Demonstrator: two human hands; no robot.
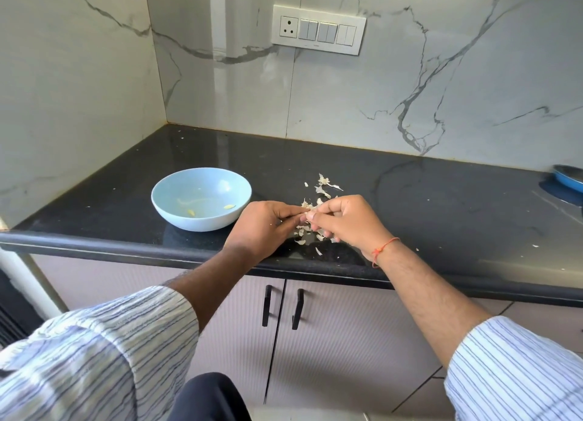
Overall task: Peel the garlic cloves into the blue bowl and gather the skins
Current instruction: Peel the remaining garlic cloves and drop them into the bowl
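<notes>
Both hands meet over the table point(410, 200). Left hand point(263, 228) and right hand point(342, 220) each pinch 1 garlic clove point(310, 214), fingertips closed on it. The blue bowl point(176, 212) lies to the left, nearer the left hand. Skins point(323, 188) lie scattered beside the grip.

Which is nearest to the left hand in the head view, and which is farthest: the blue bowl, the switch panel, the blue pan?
1. Blue bowl, just left of the left hand.
2. Blue pan, far right counter edge.
3. Switch panel, up on the back wall.
</notes>
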